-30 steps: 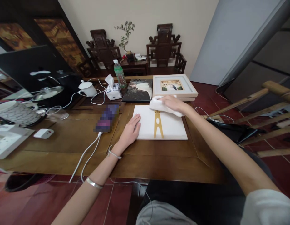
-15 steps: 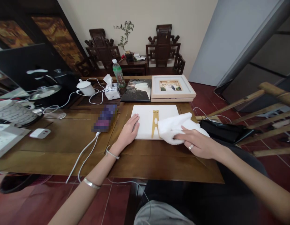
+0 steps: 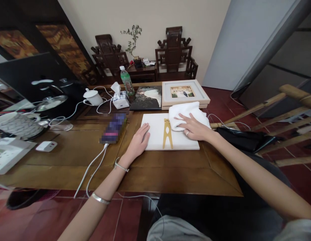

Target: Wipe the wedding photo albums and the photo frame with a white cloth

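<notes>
A white board or canvas (image 3: pixel 155 134) lies flat on the table, with a yellow long-bodied animal figure (image 3: pixel 167 135) on it. My left hand (image 3: pixel 139 140) rests along the board's left edge, fingers stretched out and holding nothing. Over the board's upper right part is a folded white towel (image 3: pixel 189 112). My right hand (image 3: pixel 192 126) presses on this towel with its fingers partly spread over it and the thumb side tucked at its near edge. The towel hides the board's upper right corner.
Behind the board lie a dark picture with a white bird (image 3: pixel 146 97) and a light wooden frame (image 3: pixel 186 93). A green bottle (image 3: pixel 127 80), tissue box (image 3: pixel 120 99), lidded white cup (image 3: pixel 93 97) and charging phone (image 3: pixel 113 129) stand or lie leftward. A wooden chair (image 3: pixel 296 97) is at right.
My right hand has moved the towel away from me, from the board's lower right to its upper right, uncovering the lower right corner. My left hand has stayed at the left edge.
</notes>
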A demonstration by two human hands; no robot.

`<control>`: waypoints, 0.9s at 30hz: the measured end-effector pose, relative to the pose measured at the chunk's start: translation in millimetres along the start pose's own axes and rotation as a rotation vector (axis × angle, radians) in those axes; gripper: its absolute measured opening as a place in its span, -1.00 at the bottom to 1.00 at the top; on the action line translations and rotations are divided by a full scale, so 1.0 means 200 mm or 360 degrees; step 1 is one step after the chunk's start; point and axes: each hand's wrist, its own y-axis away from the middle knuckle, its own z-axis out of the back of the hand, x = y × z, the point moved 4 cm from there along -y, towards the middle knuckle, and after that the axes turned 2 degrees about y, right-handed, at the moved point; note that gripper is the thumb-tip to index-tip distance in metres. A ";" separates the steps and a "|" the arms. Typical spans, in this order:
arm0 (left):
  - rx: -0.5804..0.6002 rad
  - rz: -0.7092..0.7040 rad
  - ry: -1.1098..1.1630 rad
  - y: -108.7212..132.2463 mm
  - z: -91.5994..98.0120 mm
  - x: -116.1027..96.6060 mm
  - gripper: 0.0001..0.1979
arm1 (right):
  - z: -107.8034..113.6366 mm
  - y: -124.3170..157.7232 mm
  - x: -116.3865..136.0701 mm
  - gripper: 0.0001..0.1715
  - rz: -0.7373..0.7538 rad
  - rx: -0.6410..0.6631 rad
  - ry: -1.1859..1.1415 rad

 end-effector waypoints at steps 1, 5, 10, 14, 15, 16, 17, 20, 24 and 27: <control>0.0005 0.0001 -0.0010 0.00 0.00 0.00 -0.55 | 0.00 0.03 0.03 -0.43 0.0025 0.0003 0.0010; -0.0007 0.0000 -0.0016 0.00 0.00 0.00 -0.56 | 0.02 0.21 0.21 -0.48 0.0135 0.0018 0.0004; -0.0022 -0.0001 0.0019 0.00 0.00 -0.01 -0.58 | 0.06 0.36 0.35 -0.61 0.0211 0.0013 -0.0036; -0.0028 -0.0006 0.0018 0.00 0.00 -0.01 -0.58 | 0.06 0.31 0.30 -0.61 0.0214 -0.0001 -0.0060; -0.0029 -0.0005 0.0015 0.00 0.00 -0.01 -0.58 | 0.05 0.28 0.26 -0.61 0.0208 0.0006 -0.0054; -0.0030 -0.0005 0.0013 0.00 0.00 -0.01 -0.58 | 0.05 0.24 0.22 -0.61 0.0195 0.0010 -0.0040; -0.0028 -0.0006 0.0011 0.00 0.00 0.00 -0.58 | 0.04 0.19 0.18 -0.61 0.0179 0.0012 -0.0023; -0.0016 -0.0003 0.0009 0.00 0.00 0.00 -0.58 | 0.04 0.07 0.06 -0.59 0.0116 0.0005 0.0025; -0.0005 0.0009 0.0007 0.00 0.00 0.00 -0.58 | 0.03 0.00 0.00 -0.54 0.0087 0.0010 0.0054; -0.0013 0.0004 0.0017 0.00 0.00 0.00 -0.58 | 0.02 0.04 0.04 -0.48 0.0086 0.0019 0.0085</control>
